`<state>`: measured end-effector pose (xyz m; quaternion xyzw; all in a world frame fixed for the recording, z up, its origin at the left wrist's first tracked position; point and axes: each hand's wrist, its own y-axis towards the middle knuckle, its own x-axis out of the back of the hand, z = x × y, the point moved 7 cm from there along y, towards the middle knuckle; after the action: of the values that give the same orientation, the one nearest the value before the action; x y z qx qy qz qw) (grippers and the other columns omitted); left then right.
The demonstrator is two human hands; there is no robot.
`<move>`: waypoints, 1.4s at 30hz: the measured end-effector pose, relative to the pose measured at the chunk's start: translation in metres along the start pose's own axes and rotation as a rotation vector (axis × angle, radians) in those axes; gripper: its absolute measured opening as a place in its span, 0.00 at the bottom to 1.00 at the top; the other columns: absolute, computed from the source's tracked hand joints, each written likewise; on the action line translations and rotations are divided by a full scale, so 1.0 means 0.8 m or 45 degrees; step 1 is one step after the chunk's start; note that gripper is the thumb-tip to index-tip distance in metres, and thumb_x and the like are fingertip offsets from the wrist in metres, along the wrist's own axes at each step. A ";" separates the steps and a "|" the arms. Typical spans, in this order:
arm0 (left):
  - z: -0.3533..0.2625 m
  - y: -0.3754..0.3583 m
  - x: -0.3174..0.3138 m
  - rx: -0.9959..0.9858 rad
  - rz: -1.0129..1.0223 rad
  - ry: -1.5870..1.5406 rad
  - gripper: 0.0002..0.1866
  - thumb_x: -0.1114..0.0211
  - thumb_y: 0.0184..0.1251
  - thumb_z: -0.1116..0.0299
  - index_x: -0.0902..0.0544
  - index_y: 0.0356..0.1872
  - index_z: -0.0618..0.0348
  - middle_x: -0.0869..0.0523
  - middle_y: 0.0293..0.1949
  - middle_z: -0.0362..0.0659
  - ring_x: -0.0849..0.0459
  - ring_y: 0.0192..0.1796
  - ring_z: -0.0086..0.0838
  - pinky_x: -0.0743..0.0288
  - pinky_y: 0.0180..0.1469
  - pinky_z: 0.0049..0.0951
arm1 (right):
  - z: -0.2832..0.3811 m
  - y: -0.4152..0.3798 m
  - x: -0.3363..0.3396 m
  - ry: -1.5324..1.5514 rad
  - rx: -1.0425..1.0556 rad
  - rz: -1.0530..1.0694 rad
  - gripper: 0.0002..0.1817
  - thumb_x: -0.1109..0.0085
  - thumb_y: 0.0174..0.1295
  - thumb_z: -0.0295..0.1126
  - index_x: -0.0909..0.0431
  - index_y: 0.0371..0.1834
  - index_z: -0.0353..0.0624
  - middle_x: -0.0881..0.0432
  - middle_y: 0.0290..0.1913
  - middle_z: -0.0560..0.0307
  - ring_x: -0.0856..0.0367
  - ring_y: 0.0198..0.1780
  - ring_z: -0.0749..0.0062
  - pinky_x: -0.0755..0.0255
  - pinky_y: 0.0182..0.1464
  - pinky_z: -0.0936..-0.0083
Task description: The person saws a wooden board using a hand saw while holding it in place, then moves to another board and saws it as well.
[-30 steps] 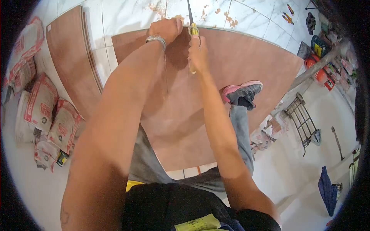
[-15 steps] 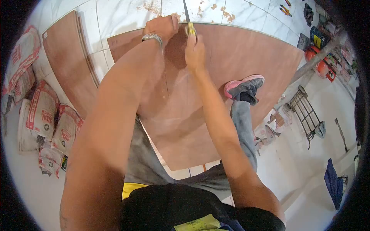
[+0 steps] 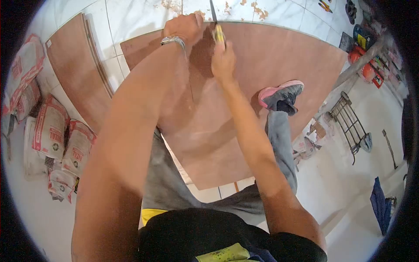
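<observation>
A large brown plywood sheet (image 3: 270, 56) lies flat on the tiled floor. My left hand (image 3: 185, 26), with a watch on its wrist, presses down at the sheet's far edge. Just right of it, my right hand (image 3: 223, 61) is closed around the yellow handle (image 3: 219, 33) of a handsaw. The thin blade (image 3: 212, 11) runs away from me past the far edge. A faint line runs down the sheet toward me from that spot. My right foot in a pink and grey shoe (image 3: 281, 94) stands on the sheet.
More plywood sheets (image 3: 72, 61) lie at the left. Several red and white sacks (image 3: 50, 126) are piled at the lower left. A metal rack (image 3: 349, 126), a blue cloth (image 3: 380, 205) and tools (image 3: 366, 65) line the right side.
My right hand pushed the saw slightly away, then drew it back a little. My left hand stays at the far edge. The shoe shifted slightly right in view.
</observation>
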<state>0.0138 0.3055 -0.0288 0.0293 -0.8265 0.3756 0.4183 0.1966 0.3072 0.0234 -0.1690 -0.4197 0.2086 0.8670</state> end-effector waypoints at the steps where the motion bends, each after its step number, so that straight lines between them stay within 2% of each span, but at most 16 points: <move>1: 0.001 0.007 0.004 -0.004 0.006 -0.018 0.34 0.64 0.80 0.46 0.10 0.43 0.59 0.09 0.40 0.56 0.10 0.45 0.53 0.18 0.54 0.51 | 0.001 0.025 -0.010 0.023 0.020 -0.048 0.24 0.54 0.78 0.47 0.26 0.52 0.31 0.18 0.42 0.26 0.19 0.47 0.29 0.28 0.50 0.47; 6: 0.005 0.002 0.002 0.063 0.050 -0.041 0.34 0.64 0.80 0.46 0.11 0.44 0.60 0.09 0.42 0.56 0.10 0.46 0.55 0.18 0.53 0.52 | 0.018 0.029 0.003 0.043 0.018 0.037 0.25 0.54 0.78 0.49 0.28 0.50 0.32 0.19 0.42 0.26 0.21 0.46 0.26 0.29 0.50 0.45; 9: 0.007 0.008 -0.005 0.008 0.065 -0.028 0.34 0.65 0.81 0.47 0.11 0.44 0.59 0.09 0.41 0.57 0.10 0.45 0.54 0.18 0.53 0.52 | 0.013 -0.091 0.068 -0.066 -0.028 0.043 0.23 0.51 0.78 0.47 0.26 0.53 0.33 0.18 0.48 0.28 0.19 0.51 0.32 0.27 0.53 0.48; 10: 0.003 0.011 -0.002 0.000 0.049 -0.021 0.34 0.65 0.81 0.47 0.10 0.44 0.59 0.09 0.41 0.57 0.10 0.44 0.54 0.18 0.52 0.52 | 0.017 -0.136 0.095 0.091 -0.129 0.092 0.22 0.50 0.77 0.45 0.26 0.59 0.35 0.17 0.52 0.29 0.17 0.55 0.36 0.26 0.56 0.51; 11: 0.002 0.009 0.001 -0.003 0.045 -0.009 0.34 0.65 0.81 0.47 0.10 0.44 0.59 0.09 0.41 0.57 0.09 0.44 0.53 0.18 0.52 0.52 | -0.015 -0.186 0.115 -0.111 -0.501 0.280 0.23 0.50 0.78 0.44 0.26 0.62 0.36 0.17 0.54 0.29 0.16 0.57 0.38 0.25 0.57 0.54; 14: 0.006 0.005 -0.004 0.006 0.039 0.011 0.35 0.66 0.81 0.47 0.10 0.44 0.58 0.09 0.41 0.59 0.09 0.44 0.53 0.18 0.52 0.51 | -0.008 -0.219 0.136 0.128 -0.173 0.193 0.22 0.51 0.78 0.44 0.27 0.63 0.36 0.17 0.53 0.29 0.16 0.55 0.39 0.25 0.56 0.52; 16: -0.002 0.004 0.004 -0.034 0.029 0.028 0.35 0.66 0.81 0.47 0.10 0.44 0.58 0.09 0.40 0.59 0.09 0.44 0.52 0.17 0.52 0.51 | -0.012 -0.134 0.078 -0.018 -0.155 0.086 0.23 0.55 0.80 0.45 0.25 0.59 0.34 0.17 0.49 0.30 0.17 0.48 0.45 0.26 0.51 0.56; 18: -0.013 -0.010 0.015 -0.095 0.030 0.059 0.35 0.67 0.81 0.47 0.10 0.44 0.58 0.09 0.40 0.59 0.09 0.44 0.52 0.17 0.51 0.52 | -0.006 -0.015 0.006 -0.034 -0.164 0.079 0.22 0.54 0.80 0.46 0.26 0.49 0.33 0.19 0.43 0.29 0.20 0.45 0.34 0.28 0.47 0.52; 20: -0.005 0.009 0.010 -0.066 0.017 0.032 0.35 0.67 0.81 0.47 0.10 0.44 0.58 0.09 0.40 0.59 0.09 0.44 0.52 0.17 0.51 0.52 | -0.013 0.009 -0.008 0.023 -0.010 -0.001 0.22 0.53 0.78 0.47 0.28 0.50 0.34 0.18 0.44 0.27 0.19 0.47 0.30 0.27 0.48 0.47; 23: 0.009 -0.003 -0.011 -0.003 0.088 0.029 0.36 0.67 0.82 0.46 0.10 0.44 0.59 0.09 0.40 0.59 0.09 0.45 0.53 0.17 0.52 0.52 | 0.000 -0.021 0.021 0.142 -0.042 0.099 0.22 0.53 0.78 0.46 0.28 0.52 0.33 0.18 0.43 0.27 0.19 0.46 0.30 0.27 0.48 0.47; 28: 0.004 0.006 -0.006 -0.002 0.062 0.012 0.36 0.67 0.82 0.46 0.10 0.45 0.58 0.09 0.40 0.58 0.10 0.45 0.53 0.18 0.52 0.53 | -0.022 -0.231 0.138 -0.015 -0.315 0.242 0.21 0.51 0.78 0.39 0.28 0.63 0.34 0.16 0.51 0.31 0.16 0.53 0.38 0.24 0.55 0.53; 31: 0.008 0.010 -0.010 0.020 0.073 -0.011 0.35 0.67 0.82 0.46 0.10 0.46 0.57 0.09 0.39 0.58 0.10 0.44 0.53 0.18 0.53 0.54 | -0.017 -0.194 0.118 0.001 -0.186 0.195 0.22 0.50 0.77 0.39 0.28 0.65 0.34 0.16 0.54 0.32 0.16 0.56 0.40 0.25 0.58 0.54; 34: 0.001 -0.001 0.000 -0.031 0.007 0.015 0.34 0.66 0.82 0.47 0.10 0.46 0.56 0.09 0.39 0.58 0.10 0.45 0.53 0.19 0.53 0.54 | -0.004 -0.004 0.001 0.002 -0.164 0.158 0.26 0.51 0.77 0.47 0.26 0.58 0.31 0.17 0.49 0.25 0.18 0.54 0.31 0.26 0.55 0.48; 36: 0.006 0.016 -0.002 -0.029 -0.005 0.025 0.33 0.65 0.82 0.47 0.10 0.46 0.56 0.09 0.39 0.59 0.10 0.45 0.53 0.19 0.54 0.54 | 0.045 0.077 -0.013 0.224 -0.048 0.015 0.29 0.54 0.77 0.50 0.27 0.51 0.27 0.18 0.49 0.21 0.21 0.54 0.24 0.28 0.56 0.44; 39: 0.010 0.008 -0.018 -0.025 0.034 0.030 0.33 0.65 0.82 0.47 0.10 0.45 0.56 0.09 0.39 0.59 0.10 0.45 0.53 0.19 0.54 0.54 | 0.055 0.090 -0.012 -0.072 -0.069 0.051 0.31 0.56 0.77 0.51 0.27 0.54 0.25 0.19 0.50 0.21 0.22 0.55 0.23 0.29 0.58 0.44; 42: 0.005 0.009 -0.005 0.005 0.054 0.038 0.33 0.65 0.82 0.47 0.11 0.45 0.56 0.09 0.40 0.58 0.10 0.45 0.52 0.19 0.53 0.53 | 0.043 0.042 0.013 0.001 -0.057 0.014 0.33 0.60 0.78 0.56 0.25 0.51 0.30 0.17 0.45 0.28 0.20 0.51 0.30 0.29 0.54 0.48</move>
<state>0.0114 0.3069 -0.0374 0.0071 -0.8198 0.3864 0.4225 0.1677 0.3447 0.0346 -0.1906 -0.4231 0.2040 0.8620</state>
